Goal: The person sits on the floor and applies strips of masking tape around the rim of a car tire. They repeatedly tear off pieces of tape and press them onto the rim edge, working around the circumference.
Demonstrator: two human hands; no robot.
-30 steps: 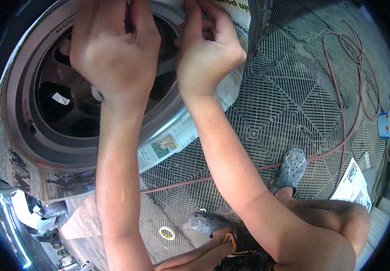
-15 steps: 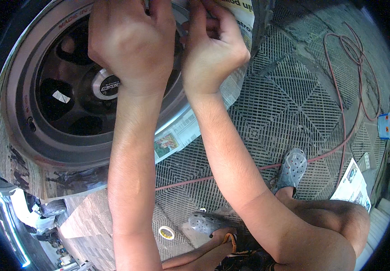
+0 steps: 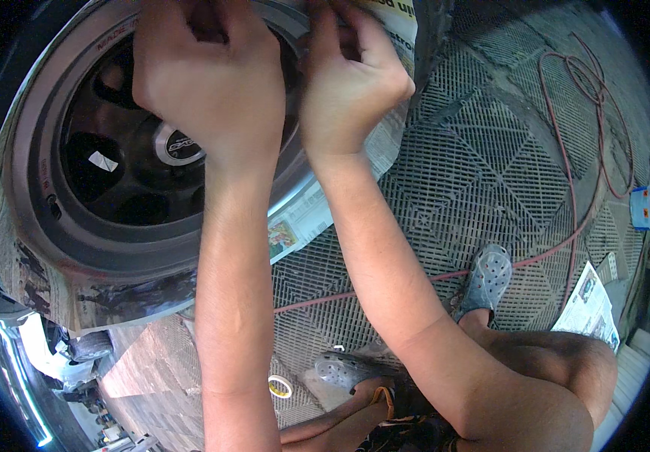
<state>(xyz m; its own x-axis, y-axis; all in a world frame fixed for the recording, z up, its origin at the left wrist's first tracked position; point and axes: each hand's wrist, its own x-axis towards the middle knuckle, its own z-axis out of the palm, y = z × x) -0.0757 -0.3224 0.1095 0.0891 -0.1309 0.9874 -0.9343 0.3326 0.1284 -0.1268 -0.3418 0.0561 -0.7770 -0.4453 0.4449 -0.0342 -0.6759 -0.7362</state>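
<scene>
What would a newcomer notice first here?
Likely the large dark wheel at upper left, edged with newspaper, with the left hand and right hand at its upper right side. Next, a reddish hose snakes across the grated floor. A blue-and-white container stands out near the right edge.

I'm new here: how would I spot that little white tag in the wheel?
Find the big wheel at upper left, edged with newspaper. From its round hub cap, go left and slightly down to the tag. Its surroundings are near-black; it alone is a small white rectangle.
</scene>
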